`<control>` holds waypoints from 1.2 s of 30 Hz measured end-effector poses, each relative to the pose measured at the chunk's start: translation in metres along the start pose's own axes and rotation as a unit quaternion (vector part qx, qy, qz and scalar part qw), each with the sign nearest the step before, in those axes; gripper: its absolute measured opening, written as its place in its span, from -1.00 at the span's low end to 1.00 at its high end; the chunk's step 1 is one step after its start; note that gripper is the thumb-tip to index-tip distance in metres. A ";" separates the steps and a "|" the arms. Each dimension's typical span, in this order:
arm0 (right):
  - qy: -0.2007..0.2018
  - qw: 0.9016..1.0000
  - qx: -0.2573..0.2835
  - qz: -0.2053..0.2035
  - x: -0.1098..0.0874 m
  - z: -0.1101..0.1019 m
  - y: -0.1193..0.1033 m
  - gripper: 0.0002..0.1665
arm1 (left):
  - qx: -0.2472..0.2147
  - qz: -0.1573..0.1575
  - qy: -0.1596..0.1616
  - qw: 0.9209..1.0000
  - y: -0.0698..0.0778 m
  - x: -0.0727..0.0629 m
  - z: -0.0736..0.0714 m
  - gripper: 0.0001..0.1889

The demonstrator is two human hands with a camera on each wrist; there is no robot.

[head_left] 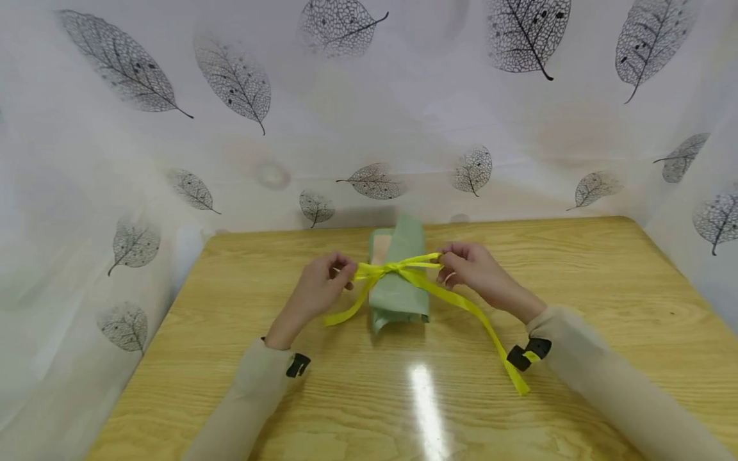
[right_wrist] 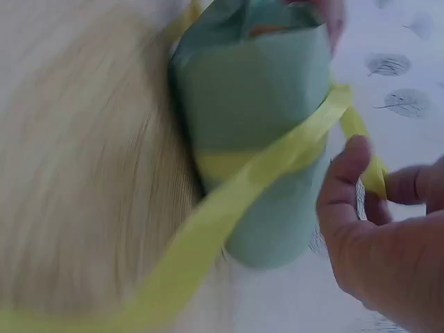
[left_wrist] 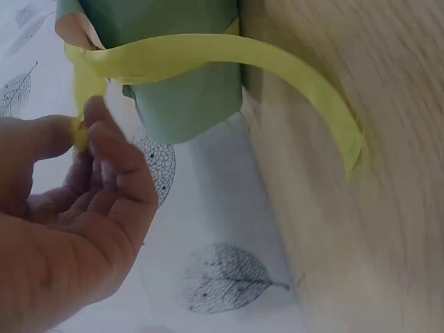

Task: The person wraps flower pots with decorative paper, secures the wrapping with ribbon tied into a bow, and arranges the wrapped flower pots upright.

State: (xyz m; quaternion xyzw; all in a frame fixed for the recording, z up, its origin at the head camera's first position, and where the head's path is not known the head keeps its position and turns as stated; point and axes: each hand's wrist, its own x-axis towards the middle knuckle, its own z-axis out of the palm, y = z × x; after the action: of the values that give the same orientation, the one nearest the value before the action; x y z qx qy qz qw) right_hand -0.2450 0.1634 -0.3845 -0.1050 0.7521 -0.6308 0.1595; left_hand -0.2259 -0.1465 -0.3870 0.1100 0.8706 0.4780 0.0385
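A package wrapped in pale green paper (head_left: pixel 398 298) lies on the table, with a yellow ribbon (head_left: pixel 392 267) knotted in a bow across its top. On the left, my left hand (head_left: pixel 319 282) pinches one bow loop between thumb and fingers. My right hand (head_left: pixel 475 272) pinches the other loop on the right side. One loose ribbon tail curves to the table on the left; the longer tail runs down toward the right sleeve. In the left wrist view the ribbon tail (left_wrist: pixel 298 73) arches beside the green package (left_wrist: pixel 187 104). The right wrist view shows the package's side (right_wrist: pixel 257 97) with the ribbon round it.
The wooden table (head_left: pixel 230 410) has rounded far corners and a bright light reflection near its front. A pale cloth (head_left: pixel 403 128) printed with dark leaves hangs behind and along both sides. Black straps (head_left: pixel 298 365) sit on both sleeves.
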 end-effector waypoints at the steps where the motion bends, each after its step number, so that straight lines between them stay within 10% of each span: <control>1: -0.007 0.998 0.059 0.011 0.001 0.001 -0.001 -0.72 | -0.031 -0.011 0.000 0.999 -0.002 0.002 0.000 -0.75; 6: -0.020 0.966 0.254 0.048 0.004 0.004 -0.004 -0.83 | -0.212 -0.075 -0.015 0.974 -0.002 0.011 0.002 -0.78; 11: -0.022 0.980 0.195 0.044 0.008 0.006 0.003 -0.78 | -0.310 -0.104 -0.055 0.943 -0.004 0.015 0.003 -0.83; 19: -0.006 0.997 -0.071 0.000 0.008 -0.004 0.016 -0.68 | -0.190 -0.094 -0.024 0.977 -0.008 0.016 -0.002 -0.72; 36: 0.029 0.902 -0.394 -0.176 0.004 -0.011 0.029 -0.65 | -0.026 -0.024 -0.006 0.999 -0.007 0.006 -0.006 -0.72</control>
State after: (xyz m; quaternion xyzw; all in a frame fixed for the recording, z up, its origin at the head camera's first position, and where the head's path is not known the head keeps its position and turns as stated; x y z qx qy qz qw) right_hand -0.2510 0.1772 -0.4113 -0.2717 0.9126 -0.3040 -0.0298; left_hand -0.2340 -0.1538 -0.3898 0.0914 0.8599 0.4989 0.0582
